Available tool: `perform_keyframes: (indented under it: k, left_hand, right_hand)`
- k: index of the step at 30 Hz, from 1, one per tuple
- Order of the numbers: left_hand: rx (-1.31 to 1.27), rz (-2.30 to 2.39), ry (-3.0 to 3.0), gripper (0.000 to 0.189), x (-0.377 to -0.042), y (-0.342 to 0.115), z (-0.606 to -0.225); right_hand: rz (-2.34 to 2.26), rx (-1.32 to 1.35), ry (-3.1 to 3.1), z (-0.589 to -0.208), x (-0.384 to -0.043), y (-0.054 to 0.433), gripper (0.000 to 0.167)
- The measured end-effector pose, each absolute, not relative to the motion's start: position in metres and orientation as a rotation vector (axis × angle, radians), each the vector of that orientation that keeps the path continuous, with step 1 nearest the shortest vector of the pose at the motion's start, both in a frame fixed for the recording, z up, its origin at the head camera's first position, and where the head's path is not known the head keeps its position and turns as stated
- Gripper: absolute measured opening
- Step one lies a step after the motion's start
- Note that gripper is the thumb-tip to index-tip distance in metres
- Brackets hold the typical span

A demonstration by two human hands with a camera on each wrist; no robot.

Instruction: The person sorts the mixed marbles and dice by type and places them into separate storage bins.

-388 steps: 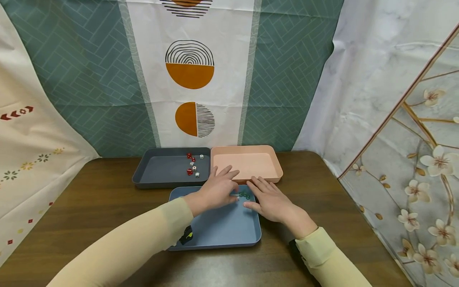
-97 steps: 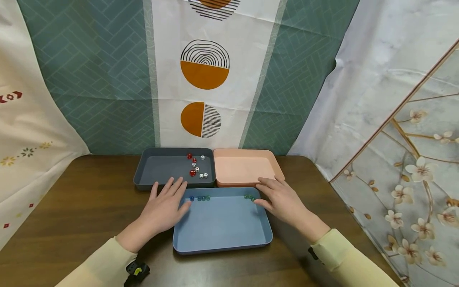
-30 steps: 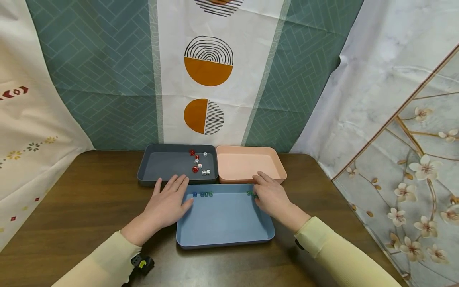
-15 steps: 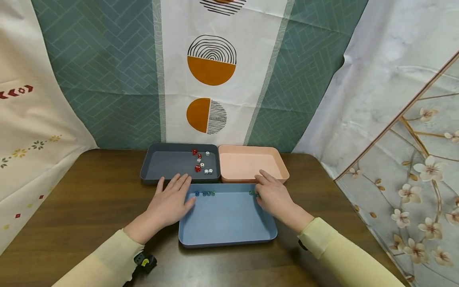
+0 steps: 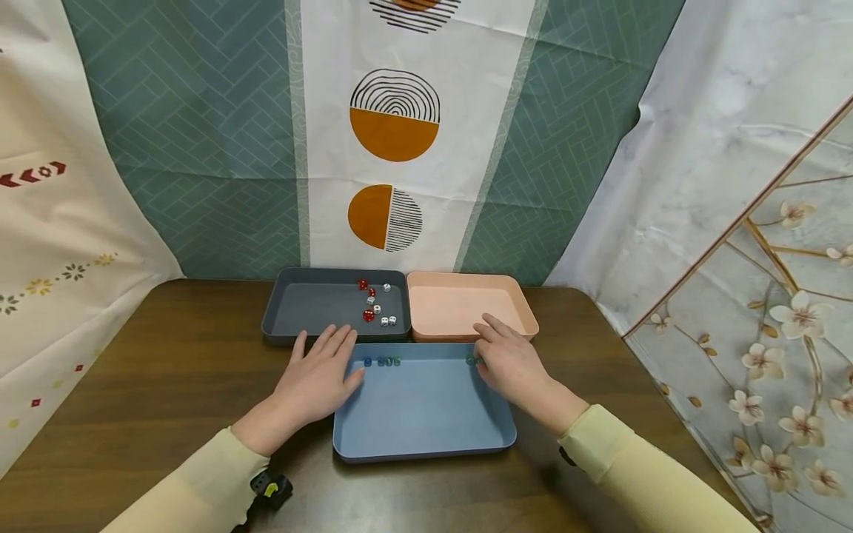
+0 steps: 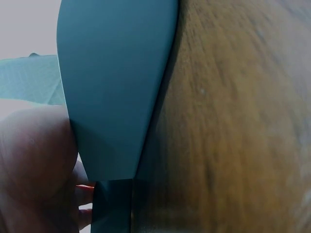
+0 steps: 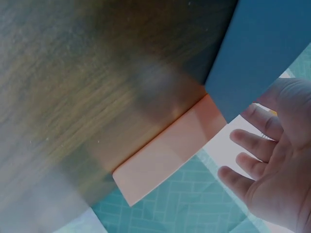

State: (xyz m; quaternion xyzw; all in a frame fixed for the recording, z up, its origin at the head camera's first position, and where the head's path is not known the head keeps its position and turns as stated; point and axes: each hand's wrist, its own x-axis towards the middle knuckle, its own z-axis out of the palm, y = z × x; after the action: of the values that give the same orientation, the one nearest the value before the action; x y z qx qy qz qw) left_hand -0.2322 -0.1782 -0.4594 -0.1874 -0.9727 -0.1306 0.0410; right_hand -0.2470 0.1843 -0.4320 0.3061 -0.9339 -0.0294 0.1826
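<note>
In the head view a blue tray (image 5: pixel 426 414) lies nearest, holding small dice along its back wall. Green dice (image 5: pixel 470 360) sit near its back right corner, where my right hand (image 5: pixel 512 364) reaches over the rim with bent index finger and thumb pinching a green die, mostly hidden by the fingers. Towards the back left corner are a dark blue die (image 5: pixel 367 362) and several blue-green dice (image 5: pixel 389 362). My left hand (image 5: pixel 313 381) rests flat over the tray's left rim, fingers spread and holding nothing. The right wrist view shows my other right fingers (image 7: pixel 253 145) loosely bent outside the tray.
Behind the blue tray stand a dark grey tray (image 5: pixel 313 303) with several red and white dice (image 5: pixel 372 307), and a pink tray (image 5: pixel 463 300). All three trays stand close together on a brown wooden table (image 5: pixel 166 385). Patterned cloths (image 5: pixel 213 148) hang behind and beside it.
Since 3.2 seconds ago my right hand has moved onto the green dice and its index finger has bent. Earlier my left hand reached across the blue tray; now it rests at the left rim.
</note>
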Motion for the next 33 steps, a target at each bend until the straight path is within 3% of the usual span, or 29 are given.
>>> perform_keyframes:
  k: [17,33]
  left_hand:
    - [-0.562,-0.397,-2.977,0.076,-0.232,-0.181,-0.462]
    - [-0.566,-0.396,-2.965,0.075,-0.229,-0.178,-0.463]
  right_hand:
    - [0.028,0.803,-2.600,-0.414,-0.253,0.181,0.020]
    - [0.121,0.715,-2.729,-0.401,-0.272,0.180,0.009]
